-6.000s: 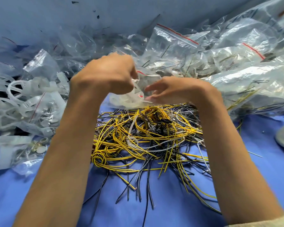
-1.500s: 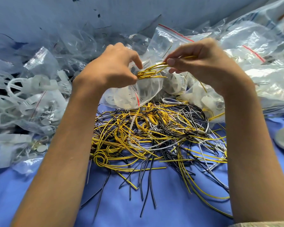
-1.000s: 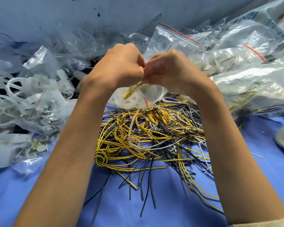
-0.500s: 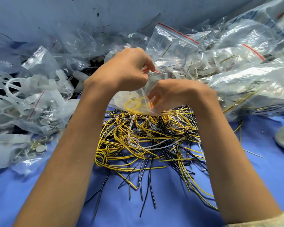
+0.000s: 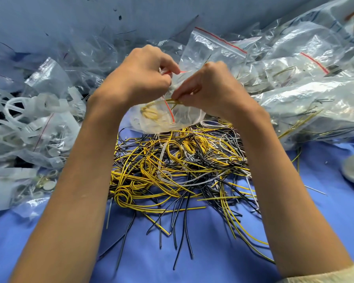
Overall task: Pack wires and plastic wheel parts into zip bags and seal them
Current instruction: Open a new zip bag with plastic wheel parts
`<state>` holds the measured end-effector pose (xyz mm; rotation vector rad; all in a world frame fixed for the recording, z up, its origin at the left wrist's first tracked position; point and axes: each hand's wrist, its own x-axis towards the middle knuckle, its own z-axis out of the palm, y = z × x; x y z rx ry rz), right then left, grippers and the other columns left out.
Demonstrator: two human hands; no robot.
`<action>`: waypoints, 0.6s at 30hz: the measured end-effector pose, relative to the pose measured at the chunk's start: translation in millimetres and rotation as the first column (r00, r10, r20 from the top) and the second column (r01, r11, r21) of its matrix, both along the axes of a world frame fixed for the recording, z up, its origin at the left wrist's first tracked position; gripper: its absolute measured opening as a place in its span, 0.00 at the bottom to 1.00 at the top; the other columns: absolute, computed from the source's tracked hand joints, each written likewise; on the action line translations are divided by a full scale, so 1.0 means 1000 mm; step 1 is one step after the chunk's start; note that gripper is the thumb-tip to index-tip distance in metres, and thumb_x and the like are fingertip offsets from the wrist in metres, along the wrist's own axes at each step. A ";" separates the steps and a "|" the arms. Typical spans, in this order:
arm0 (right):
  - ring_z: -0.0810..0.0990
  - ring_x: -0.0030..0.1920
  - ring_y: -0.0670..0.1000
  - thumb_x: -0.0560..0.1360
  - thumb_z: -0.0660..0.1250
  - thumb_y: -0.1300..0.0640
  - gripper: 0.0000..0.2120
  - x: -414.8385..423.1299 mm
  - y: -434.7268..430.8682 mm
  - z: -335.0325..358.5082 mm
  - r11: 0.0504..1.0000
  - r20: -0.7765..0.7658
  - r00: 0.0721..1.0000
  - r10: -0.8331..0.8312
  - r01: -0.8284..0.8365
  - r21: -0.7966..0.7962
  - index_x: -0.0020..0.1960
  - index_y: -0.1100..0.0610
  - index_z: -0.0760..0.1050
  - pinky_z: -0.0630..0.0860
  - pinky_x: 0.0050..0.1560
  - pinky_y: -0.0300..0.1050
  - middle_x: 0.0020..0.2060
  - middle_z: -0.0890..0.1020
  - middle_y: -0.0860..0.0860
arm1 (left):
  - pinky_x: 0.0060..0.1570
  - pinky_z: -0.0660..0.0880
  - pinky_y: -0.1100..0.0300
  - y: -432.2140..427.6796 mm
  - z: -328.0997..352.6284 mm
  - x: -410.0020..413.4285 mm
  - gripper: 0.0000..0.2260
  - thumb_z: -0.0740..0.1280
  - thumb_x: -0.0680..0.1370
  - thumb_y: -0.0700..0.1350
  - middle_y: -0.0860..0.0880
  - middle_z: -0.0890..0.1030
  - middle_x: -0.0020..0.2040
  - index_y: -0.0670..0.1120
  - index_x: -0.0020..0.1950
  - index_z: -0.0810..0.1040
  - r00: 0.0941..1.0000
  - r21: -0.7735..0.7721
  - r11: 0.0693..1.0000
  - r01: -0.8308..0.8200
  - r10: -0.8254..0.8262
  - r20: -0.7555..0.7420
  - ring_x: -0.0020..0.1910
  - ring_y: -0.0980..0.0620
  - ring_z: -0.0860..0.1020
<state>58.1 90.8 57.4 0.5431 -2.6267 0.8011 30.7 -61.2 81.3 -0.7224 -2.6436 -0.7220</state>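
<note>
Step in hand: feeding wire into zip bag (image 5: pixel 184 119), held just above loose wire pile (image 5: pixel 178 166).
- left hand (image 5: pixel 137 78) pinches bag mouth at red zip strip, opening lifted
- right hand (image 5: pixel 213 92) pinches yellow wire (image 5: pixel 173 101) at opening; coil shows through film
- wheel part inside: probably, film too blurred to confirm

Next move calls for tucking the tail fully in, then pressing the strip closed end to end.

No readable text, label or number shows on the zip bags (image 5: pixel 213 48), wires (image 5: pixel 172 160) or blue cloth (image 5: pixel 213 262).
</note>
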 end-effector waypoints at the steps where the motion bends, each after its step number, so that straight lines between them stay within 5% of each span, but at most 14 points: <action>1: 0.73 0.30 0.32 0.68 0.70 0.66 0.11 -0.001 0.000 0.000 1.000 -0.034 0.999 -0.023 0.022 -0.021 0.47 0.56 0.85 0.66 0.34 0.22 0.33 0.82 0.47 | 0.38 0.61 0.71 0.000 0.000 0.000 0.14 0.62 0.76 0.38 0.53 0.72 0.39 0.49 0.57 0.82 1.000 0.005 1.000 -0.001 0.001 0.000 0.40 0.56 0.68; 6: 0.75 0.30 0.35 0.69 0.66 0.66 0.11 -0.003 -0.006 -0.002 0.993 -0.198 0.973 -0.115 0.105 -0.060 0.47 0.59 0.84 0.66 0.36 0.22 0.38 0.86 0.53 | 0.38 0.62 0.71 -0.002 0.000 -0.001 0.14 0.62 0.75 0.38 0.49 0.75 0.43 0.50 0.56 0.82 1.000 0.045 0.999 -0.011 0.011 -0.006 0.40 0.54 0.69; 11: 0.84 0.41 0.56 0.70 0.63 0.65 0.14 -0.004 -0.018 -0.007 0.984 -0.309 0.934 -0.177 0.179 -0.024 0.49 0.56 0.84 0.77 0.48 0.48 0.42 0.85 0.57 | 0.43 0.65 0.68 -0.003 0.000 -0.001 0.14 0.61 0.75 0.39 0.49 0.75 0.45 0.50 0.55 0.82 1.000 0.094 0.995 -0.030 0.030 0.004 0.41 0.53 0.70; 18: 0.82 0.50 0.53 0.74 0.61 0.61 0.15 -0.009 -0.012 -0.006 0.955 -0.273 0.921 -0.278 0.295 0.021 0.54 0.51 0.83 0.73 0.57 0.45 0.48 0.85 0.53 | 0.48 0.69 0.65 -0.006 0.003 0.002 0.19 0.58 0.68 0.46 0.49 0.76 0.46 0.50 0.54 0.83 0.998 0.140 0.990 -0.023 0.014 0.059 0.44 0.52 0.74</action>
